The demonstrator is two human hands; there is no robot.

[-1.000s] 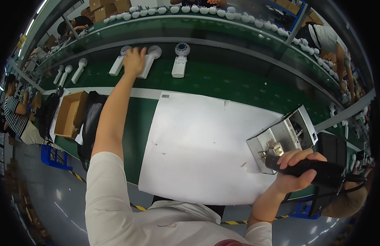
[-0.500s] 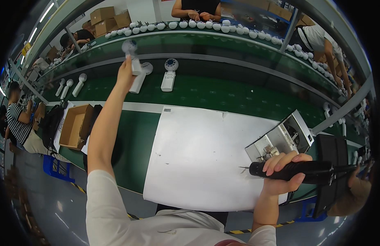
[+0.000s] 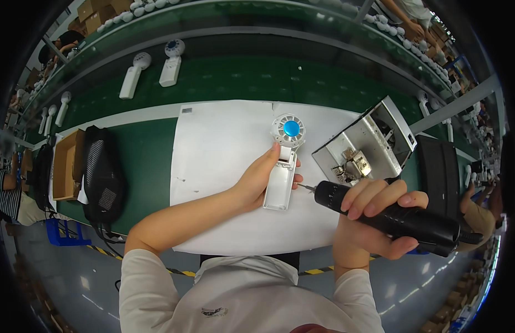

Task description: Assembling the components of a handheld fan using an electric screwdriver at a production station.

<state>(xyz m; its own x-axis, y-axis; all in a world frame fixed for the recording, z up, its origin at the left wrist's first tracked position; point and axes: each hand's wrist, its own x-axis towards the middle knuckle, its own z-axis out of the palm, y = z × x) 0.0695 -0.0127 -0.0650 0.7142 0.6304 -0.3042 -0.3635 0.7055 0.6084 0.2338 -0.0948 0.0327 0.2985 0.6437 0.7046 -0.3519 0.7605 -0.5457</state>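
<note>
My left hand is closed around a white handheld fan, above the white sheet on the bench. The fan's round head has a blue disc in its middle, and its hollow handle faces up toward me. In my right hand is a black electric screwdriver, held level with its thin bit pointing left. The bit's tip lies close beside the fan's handle and my left fingertips; whether they touch I cannot tell.
An open metal box with a small mechanism inside stands to the right. White paper covers the bench middle. More fans lie on the green belt. At left are a black bag and a cardboard box.
My left hand has brought a fan from the belt back over the white sheet. The screwdriver's bit has come near it, and the view has shifted.
</note>
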